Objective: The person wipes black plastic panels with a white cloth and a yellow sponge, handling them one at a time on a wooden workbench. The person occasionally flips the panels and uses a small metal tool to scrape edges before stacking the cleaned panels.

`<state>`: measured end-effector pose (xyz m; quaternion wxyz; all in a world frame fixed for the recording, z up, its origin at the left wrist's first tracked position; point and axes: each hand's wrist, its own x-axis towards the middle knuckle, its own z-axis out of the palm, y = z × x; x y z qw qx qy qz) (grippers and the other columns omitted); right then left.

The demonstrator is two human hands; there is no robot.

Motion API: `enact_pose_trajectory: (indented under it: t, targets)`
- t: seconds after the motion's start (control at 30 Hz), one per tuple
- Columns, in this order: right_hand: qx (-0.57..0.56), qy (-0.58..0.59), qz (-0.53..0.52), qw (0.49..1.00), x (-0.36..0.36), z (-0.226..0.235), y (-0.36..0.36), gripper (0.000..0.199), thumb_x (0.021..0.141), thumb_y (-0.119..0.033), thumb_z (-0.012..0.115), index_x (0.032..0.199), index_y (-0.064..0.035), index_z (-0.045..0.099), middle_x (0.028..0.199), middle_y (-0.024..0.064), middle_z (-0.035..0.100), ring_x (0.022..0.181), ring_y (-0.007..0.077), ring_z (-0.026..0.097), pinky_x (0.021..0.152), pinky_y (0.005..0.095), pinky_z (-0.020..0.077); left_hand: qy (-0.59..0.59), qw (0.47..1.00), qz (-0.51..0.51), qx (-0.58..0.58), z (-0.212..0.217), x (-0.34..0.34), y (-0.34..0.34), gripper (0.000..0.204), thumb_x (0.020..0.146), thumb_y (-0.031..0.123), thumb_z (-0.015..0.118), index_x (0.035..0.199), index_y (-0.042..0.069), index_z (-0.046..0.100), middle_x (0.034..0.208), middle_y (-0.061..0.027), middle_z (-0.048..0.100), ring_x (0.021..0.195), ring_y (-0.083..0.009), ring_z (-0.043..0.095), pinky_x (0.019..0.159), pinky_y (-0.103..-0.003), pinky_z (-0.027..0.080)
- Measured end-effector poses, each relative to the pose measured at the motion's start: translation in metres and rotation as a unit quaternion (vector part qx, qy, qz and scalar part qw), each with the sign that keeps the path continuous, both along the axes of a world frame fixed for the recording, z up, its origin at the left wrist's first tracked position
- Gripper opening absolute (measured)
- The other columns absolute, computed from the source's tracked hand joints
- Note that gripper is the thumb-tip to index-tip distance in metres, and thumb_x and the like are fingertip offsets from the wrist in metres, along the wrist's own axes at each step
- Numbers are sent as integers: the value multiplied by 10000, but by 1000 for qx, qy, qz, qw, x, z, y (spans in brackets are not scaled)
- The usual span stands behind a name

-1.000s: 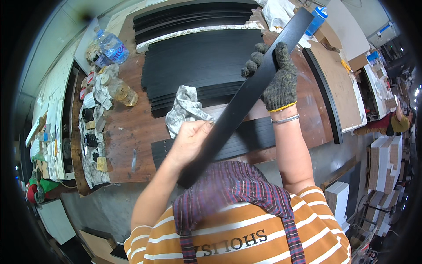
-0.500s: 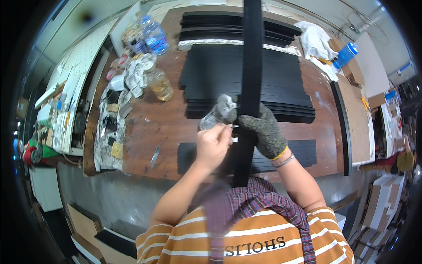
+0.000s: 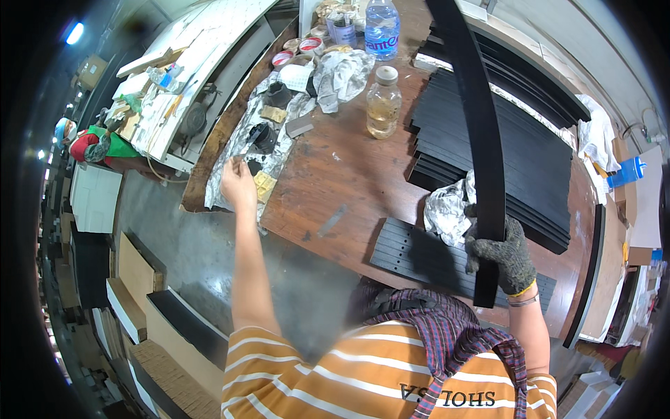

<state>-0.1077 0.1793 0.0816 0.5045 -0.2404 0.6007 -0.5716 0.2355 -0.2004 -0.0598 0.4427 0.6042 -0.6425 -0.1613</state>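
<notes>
My right hand [image 3: 504, 255], in a dark grey knitted glove with a yellow cuff, grips a long black board [image 3: 483, 133] near its lower end. The board is raised nearly upright above the table. A crumpled white rag [image 3: 447, 211] shows beside the gloved fingers; whether they hold it too is hard to see. My bare left hand [image 3: 239, 185] is stretched out over the table's left edge, fingers pinched together. Anything inside that pinch is too small to name. Close to it are a black cup [image 3: 262, 137], a yellow sponge piece [image 3: 264, 186] and a stained cloth [image 3: 218, 183].
Stacked black boards [image 3: 516, 153] cover the table's right side, with drilled black strips [image 3: 433, 255] at the front edge. A capped jar of yellowish liquid [image 3: 383, 105] and a large water bottle [image 3: 382, 31] stand behind. Tape rolls [image 3: 311, 46] and a blue bottle [image 3: 626, 172] lie farther out.
My left hand has left the board and swung out to the left edge, beside the black cup. The view has turned left. My right hand still grips the board.
</notes>
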Motion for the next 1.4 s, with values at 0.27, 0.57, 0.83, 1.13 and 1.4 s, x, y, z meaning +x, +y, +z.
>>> enact_pose_trajectory:
  t: [0.27, 0.57, 0.83, 1.13, 1.4]
  targets:
    - [68, -139, 86, 984, 15, -1, -5, 569, 808, -197, 820, 1253, 82, 603, 718, 94, 648, 529, 166, 611, 486, 278, 469, -210, 969, 25, 129, -26, 8, -77, 496, 930, 464, 641, 1242, 84, 704, 1180, -212, 713, 1118, -398, 666, 959, -490, 503]
    - [34, -202, 85, 975, 8, -5, 10, 479, 852, -172, 784, 1212, 89, 608, 735, 104, 646, 542, 172, 611, 514, 301, 516, 228, 966, 10, 124, -61, 24, -83, 174, 955, 86, 689, 1066, -46, 701, 828, -39, 677, 683, -107, 543, 650, -289, 465]
    - [4, -220, 58, 974, 4, -1, 19, 502, 815, -168, 818, 1197, 82, 609, 742, 95, 654, 552, 165, 622, 529, 301, 520, 504, 801, -275, 172, 60, -89, 114, 75, 947, -13, 654, 1021, -17, 641, 912, -56, 654, 798, -122, 602, 707, -263, 515]
    - [6, -154, 73, 985, 3, -1, 34, 476, 826, -203, 810, 1219, 17, 657, 956, 81, 693, 845, 143, 643, 770, 287, 522, 216, 846, -484, -63, 127, -150, 225, 158, 808, -83, 735, 957, -72, 686, 856, -122, 600, 751, -187, 589, 601, -260, 454]
    - [-32, -175, 63, 982, 6, -4, 42, 443, 861, -124, 799, 1210, 76, 615, 767, 87, 652, 596, 151, 628, 549, 279, 524, 131, 853, -491, -121, 136, -156, 236, 165, 766, -72, 762, 921, -44, 712, 800, -121, 619, 685, -210, 591, 580, -283, 455]
